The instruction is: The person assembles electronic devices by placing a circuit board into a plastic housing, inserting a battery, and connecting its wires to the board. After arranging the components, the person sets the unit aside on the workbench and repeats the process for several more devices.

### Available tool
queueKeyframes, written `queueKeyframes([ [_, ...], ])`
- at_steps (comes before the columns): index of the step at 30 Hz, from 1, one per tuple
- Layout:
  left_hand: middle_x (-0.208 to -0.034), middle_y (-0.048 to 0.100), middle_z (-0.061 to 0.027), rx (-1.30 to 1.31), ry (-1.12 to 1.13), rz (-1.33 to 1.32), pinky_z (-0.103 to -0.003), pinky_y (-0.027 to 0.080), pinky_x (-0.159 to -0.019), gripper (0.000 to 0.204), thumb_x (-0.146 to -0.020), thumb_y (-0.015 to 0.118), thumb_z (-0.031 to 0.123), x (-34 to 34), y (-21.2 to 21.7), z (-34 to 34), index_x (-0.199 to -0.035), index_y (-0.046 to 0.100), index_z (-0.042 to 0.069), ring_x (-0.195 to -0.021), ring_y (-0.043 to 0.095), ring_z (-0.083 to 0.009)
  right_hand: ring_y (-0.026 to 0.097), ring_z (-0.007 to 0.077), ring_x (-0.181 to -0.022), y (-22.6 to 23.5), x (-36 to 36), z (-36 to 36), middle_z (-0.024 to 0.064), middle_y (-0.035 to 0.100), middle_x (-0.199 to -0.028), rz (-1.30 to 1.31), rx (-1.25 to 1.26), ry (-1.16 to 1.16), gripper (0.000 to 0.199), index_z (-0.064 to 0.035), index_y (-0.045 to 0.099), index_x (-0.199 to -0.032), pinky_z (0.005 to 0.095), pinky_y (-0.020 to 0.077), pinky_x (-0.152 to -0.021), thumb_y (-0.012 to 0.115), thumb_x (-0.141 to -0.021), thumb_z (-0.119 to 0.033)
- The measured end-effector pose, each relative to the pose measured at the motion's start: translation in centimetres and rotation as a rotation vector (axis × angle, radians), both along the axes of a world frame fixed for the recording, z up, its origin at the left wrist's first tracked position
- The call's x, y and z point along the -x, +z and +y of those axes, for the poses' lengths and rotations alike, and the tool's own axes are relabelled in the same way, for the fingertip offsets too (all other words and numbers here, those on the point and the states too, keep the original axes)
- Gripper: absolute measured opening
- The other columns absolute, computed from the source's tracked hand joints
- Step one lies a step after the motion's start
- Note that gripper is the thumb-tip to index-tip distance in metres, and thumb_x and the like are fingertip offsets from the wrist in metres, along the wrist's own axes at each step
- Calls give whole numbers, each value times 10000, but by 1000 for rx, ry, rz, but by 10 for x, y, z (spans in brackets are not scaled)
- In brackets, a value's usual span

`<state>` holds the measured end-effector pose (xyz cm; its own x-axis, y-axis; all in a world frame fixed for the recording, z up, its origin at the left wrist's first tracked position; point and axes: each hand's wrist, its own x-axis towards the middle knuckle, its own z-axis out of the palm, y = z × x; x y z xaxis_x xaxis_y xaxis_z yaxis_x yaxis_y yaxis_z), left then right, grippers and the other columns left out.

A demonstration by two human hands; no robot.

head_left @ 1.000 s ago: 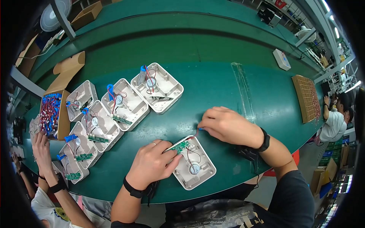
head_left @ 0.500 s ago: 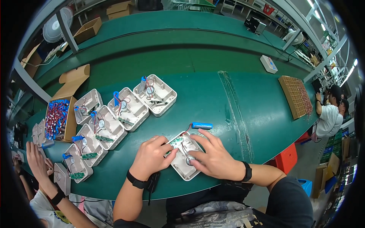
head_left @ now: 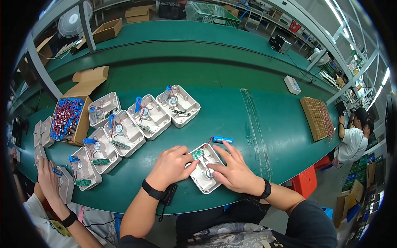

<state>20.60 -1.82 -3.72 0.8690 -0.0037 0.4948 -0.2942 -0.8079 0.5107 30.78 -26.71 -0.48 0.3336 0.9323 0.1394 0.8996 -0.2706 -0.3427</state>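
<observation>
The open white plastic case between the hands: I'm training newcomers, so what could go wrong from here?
The blue cylindrical battery lies on the green tabletop outside the open white plastic case; if it rolled, its thin red wire might be strained.
The left hand is at the green circuit board; uneven pressure could flex it.
The right hand reaches over the round silver speaker and could jar it.

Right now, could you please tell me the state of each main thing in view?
Near casing: open, parts inside.
Circuit board: in the near casing; fixed or loose, unclear.
Blue battery: lying outside the near casing, wired.
Grouped casings: open, parts inside.
Cardboard box: flap open, filled.
Fan: spinning or still, cannot tell.
</observation>
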Motion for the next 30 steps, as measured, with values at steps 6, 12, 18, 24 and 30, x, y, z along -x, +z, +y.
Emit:
queueKeyframes([
  [6, -797, 678, -72, -10, -6, -2, -417, 570, -643, 161, -840, 843, 170, -1, -6, 0, -756, 773, 52, -725, 685, -275, 257, 508, -1584, -8, -6, -16, 210, 393, -1665, 187, -59, -48, 334, -178, 768, -1325, 627, 285, -1247, 661, -1019, -256],
  [12, -802, 680, -71, 3, -2, -10, -416, 573, -651, 160, -838, 843, 173, -1, -4, 1, -755, 774, 54, -727, 688, -274, 252, 521, -1580, -8, -5, -9, 213, 389, -1669, 75, 44, -32, 368, -186, 750, -1369, 625, 275, -1252, 647, -1037, -308],
  [18, -807, 683, -69, -9, 8, -14, -415, 574, -655, 155, -838, 841, 174, -1, -5, 0, -758, 777, 58, -735, 692, -273, 246, 544, -1566, 10, -1, 3, 217, 375, -1676, -115, 184, 5, 395, -183, 739, -1388, 621, 260, -1261, 623, -1058, -366],
  [24, -801, 682, -70, -16, 2, -14, -414, 575, -656, 158, -838, 841, 181, 0, -6, 3, -758, 781, 59, -732, 692, -276, 407, 467, -1482, 7, -19, -5, 197, 500, -1572, 103, 75, 27, 354, -146, 758, -1337, 572, 342, -1227, 667, -1043, -322],
  [30, -797, 684, -72, -3, -7, -7, -423, 574, -656, 164, -834, 843, 191, -2, -3, 1, -755, 787, 58, -726, 692, -281, 651, 313, -1195, 11, -81, 16, 156, 674, -1281, 42, -121, -124, 287, -82, 774, -1253, 417, 530, -1038, 729, -1001, -212],
])
